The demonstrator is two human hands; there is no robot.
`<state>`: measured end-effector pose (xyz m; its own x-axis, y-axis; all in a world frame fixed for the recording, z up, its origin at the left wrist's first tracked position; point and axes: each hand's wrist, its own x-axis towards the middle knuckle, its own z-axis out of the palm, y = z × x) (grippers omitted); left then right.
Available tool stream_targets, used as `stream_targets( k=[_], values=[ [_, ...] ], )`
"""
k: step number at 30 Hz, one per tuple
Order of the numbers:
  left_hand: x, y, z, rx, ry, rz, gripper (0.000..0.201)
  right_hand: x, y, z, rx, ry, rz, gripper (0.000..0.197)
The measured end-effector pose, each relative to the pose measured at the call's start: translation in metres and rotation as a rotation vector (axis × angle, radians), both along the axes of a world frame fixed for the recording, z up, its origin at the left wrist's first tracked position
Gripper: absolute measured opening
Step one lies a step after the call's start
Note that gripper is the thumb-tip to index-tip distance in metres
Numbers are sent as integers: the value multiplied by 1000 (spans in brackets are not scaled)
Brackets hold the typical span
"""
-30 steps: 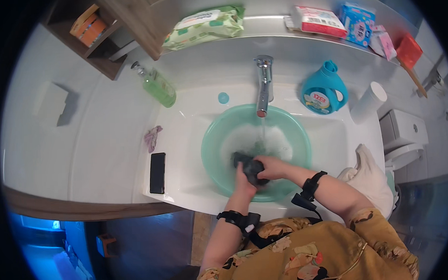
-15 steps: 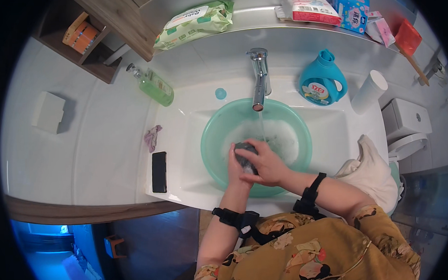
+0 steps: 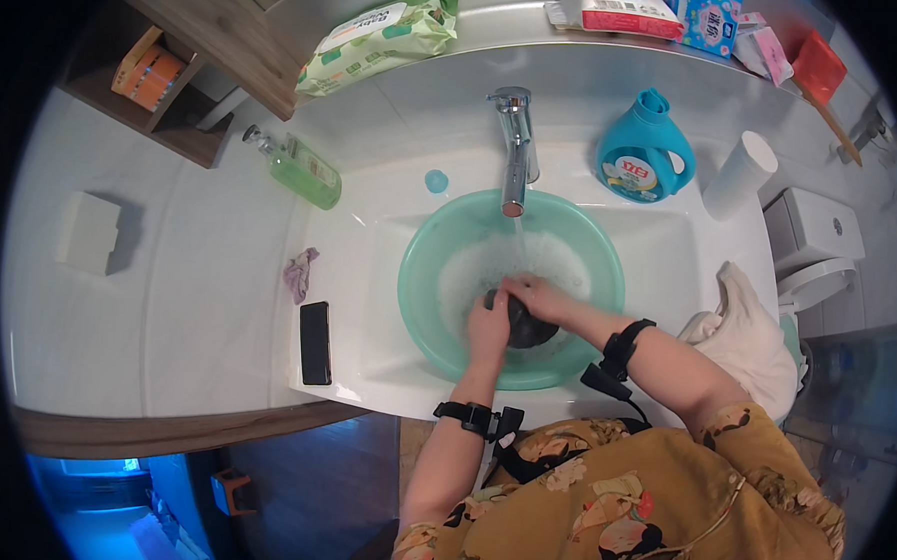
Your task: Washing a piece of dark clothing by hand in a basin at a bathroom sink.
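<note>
Over a green plastic basin [image 3: 417, 331], both my hands grip a dark grey cloth [image 3: 531, 326], which bulges out below the fingers. Its exact kind I cannot make out. My left hand [image 3: 488, 328] pinches its left edge, thumb on top. The fingers of my right hand [image 3: 541, 298] are closed on its upper edge, touching my left fingertips. White suds [image 3: 558, 260] float on the water around the cloth. From the chrome faucet [image 3: 516, 167] a thin stream runs into the basin just beyond my hands.
The basin sits in a white sink [image 3: 658, 271]. Behind it stand a teal detergent jug [image 3: 633, 157], a white bottle [image 3: 742, 174] and a green pump bottle [image 3: 304, 173]. A black phone [image 3: 315, 344] and crumpled purple cloth [image 3: 300, 274] lie left; cream fabric [image 3: 737, 342] hangs over the right edge.
The dark cloth has gone from a bunched wad between my palms to a spread, bulging shape lower in the basin. My left hand has shifted right and down, and my right fingers now pinch its upper edge.
</note>
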<state>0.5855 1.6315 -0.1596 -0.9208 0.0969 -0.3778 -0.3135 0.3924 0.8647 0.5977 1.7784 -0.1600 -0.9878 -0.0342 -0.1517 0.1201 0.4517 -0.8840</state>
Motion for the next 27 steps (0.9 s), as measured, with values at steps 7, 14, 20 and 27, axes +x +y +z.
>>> stream_targets(
  k=[7, 14, 20, 27],
  values=[
    [4, -16, 5, 334, -269, 335, 73, 37, 11, 14, 766, -274, 220, 60],
    [12, -26, -9, 441, -557, 322, 73, 27, 8, -25, 905, -238, 377, 58],
    [13, -34, -14, 881, -692, 251, 62, 33, -6, 63, 160, -120, 336, 44],
    [19, 0, 59, 1216, -466, 225, 55, 61, -20, 92, 343, 555, 226, 57]
  ],
)
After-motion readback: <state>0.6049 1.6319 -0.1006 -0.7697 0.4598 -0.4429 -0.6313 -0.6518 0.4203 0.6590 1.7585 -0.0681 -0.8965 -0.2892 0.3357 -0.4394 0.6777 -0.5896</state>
